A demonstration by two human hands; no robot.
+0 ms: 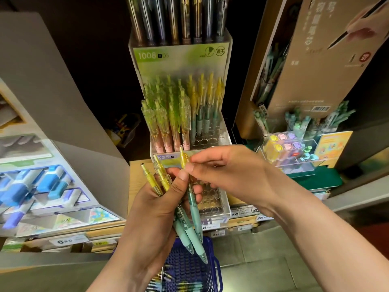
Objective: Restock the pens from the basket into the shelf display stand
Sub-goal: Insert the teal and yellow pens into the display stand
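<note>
My left hand (155, 205) grips a bunch of three pens (185, 226) with yellow tops and teal grips, held upright in front of the shelf. My right hand (227, 171) pinches the yellow top of the rightmost pen (183, 160) between thumb and fingers. Behind the hands stands the clear tiered display stand (223, 142): green-topped pens with pink grips (166, 121) fill its left side, yellow-topped teal pens (205, 102) stand at its right, and several round holes show empty in the front rows. The blue mesh basket (212, 264) sits below my hands with more pens (179, 285) lying in it.
Dark pens (174, 17) stand in the stand's top tier. Left of it are a grey card panel (63, 102) and boxed blue erasers (31, 186). To the right are a brown pen display box (315, 60) and a clear case of pastel items (288, 148). Price tags line the shelf edge (210, 226).
</note>
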